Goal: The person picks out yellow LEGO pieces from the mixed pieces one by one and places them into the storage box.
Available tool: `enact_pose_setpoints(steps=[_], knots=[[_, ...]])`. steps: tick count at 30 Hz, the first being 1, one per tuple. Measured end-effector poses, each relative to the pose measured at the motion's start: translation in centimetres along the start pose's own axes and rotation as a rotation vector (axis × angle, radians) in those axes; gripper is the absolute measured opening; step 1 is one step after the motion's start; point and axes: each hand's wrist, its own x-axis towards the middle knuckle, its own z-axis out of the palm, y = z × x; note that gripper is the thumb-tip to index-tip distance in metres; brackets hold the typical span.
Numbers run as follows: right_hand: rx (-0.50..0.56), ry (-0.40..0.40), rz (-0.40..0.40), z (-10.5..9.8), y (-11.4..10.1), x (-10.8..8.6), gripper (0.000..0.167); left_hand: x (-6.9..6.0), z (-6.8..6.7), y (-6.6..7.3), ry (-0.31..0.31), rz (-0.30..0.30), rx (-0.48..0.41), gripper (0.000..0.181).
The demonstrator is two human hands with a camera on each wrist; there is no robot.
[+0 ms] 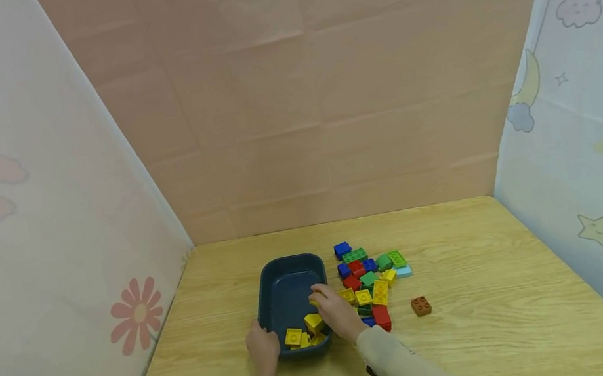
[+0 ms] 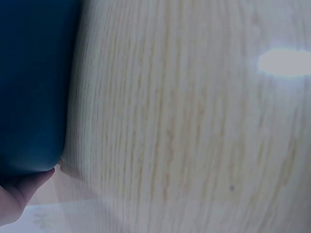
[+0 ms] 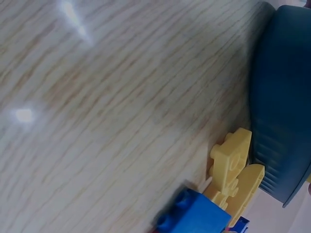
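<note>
A dark blue rectangular tray (image 1: pixel 283 291) lies on the table with several yellow building blocks (image 1: pixel 293 338) at its near end. My left hand (image 1: pixel 262 349) grips the tray's near left edge; in the left wrist view a digit (image 2: pixel 36 184) presses against the tray wall (image 2: pixel 36 87). Over the tray's right rim reaches my right hand (image 1: pixel 337 312), pinching a yellow building block (image 1: pixel 313 302) mostly covered by the fingers. Only a sliver of that block shows at the edge of the right wrist view.
Right of the tray lies a loose pile of building blocks, among them a red block (image 1: pixel 382 317), a yellow block (image 1: pixel 380 292), a green block (image 1: pixel 355 255) and a blue block (image 1: pixel 342 250). A brown block (image 1: pixel 421 305) lies apart, farther right.
</note>
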Motion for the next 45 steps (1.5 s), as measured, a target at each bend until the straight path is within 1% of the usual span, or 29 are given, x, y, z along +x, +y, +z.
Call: enact_pose_setpoints(steps=[5, 9, 13, 16, 21, 24, 26, 28, 31, 33, 36, 39, 45], knots=[[0.001, 0.003, -0.027, 0.2, 0.0, -0.3, 0.028, -0.1, 0.1, -0.1, 0.012, 0.003, -0.002, 0.044], [-0.002, -0.027, -0.029, 0.4, 0.1, -0.4, 0.028, -0.2, 0.1, 0.1, 0.022, 0.013, -0.010, 0.044], [-0.008, -0.091, -0.012, 0.7, 0.1, -0.4, 0.028, -0.2, 0.1, 0.1, 0.035, 0.027, -0.014, 0.044], [-0.010, -0.142, -0.005, 0.8, 0.1, -0.3, 0.030, -0.2, 0.1, 0.0, 0.041, 0.025, -0.009, 0.044], [-0.031, -0.195, -0.013, 0.7, 0.3, -0.2, 0.027, -0.3, 0.0, 0.3, 0.015, 0.014, -0.003, 0.045], [-0.015, -0.223, -0.008, 0.6, 0.4, -0.1, 0.024, -0.3, 0.0, 0.4, -0.001, 0.006, 0.001, 0.045], [-0.004, -0.256, -0.004, 0.5, 0.3, 0.1, 0.023, -0.3, 0.0, 0.4, -0.003, 0.003, 0.006, 0.045], [0.002, -0.307, 0.011, 0.3, 0.2, 0.4, 0.023, -0.3, 0.0, 0.4, 0.001, -0.001, 0.009, 0.045], [-0.036, -0.381, 0.030, 0.3, -0.1, 0.7, 0.025, -0.2, 0.0, 0.4, 0.003, -0.009, 0.014, 0.044], [-0.057, -0.413, 0.049, 0.3, -0.2, 0.9, 0.026, -0.2, 0.0, 0.5, 0.002, -0.015, 0.021, 0.044], [-0.077, -0.432, 0.065, 0.3, -0.4, 1.1, 0.026, -0.2, 0.0, 0.5, 0.003, -0.017, 0.025, 0.045], [-0.079, -0.437, 0.063, 0.3, -0.4, 1.1, 0.026, -0.3, 0.0, 0.5, 0.016, -0.008, 0.024, 0.044], [-0.057, -0.439, 0.065, 0.2, -0.4, 0.9, 0.029, -0.3, 0.0, 0.5, 0.034, 0.005, 0.027, 0.043]])
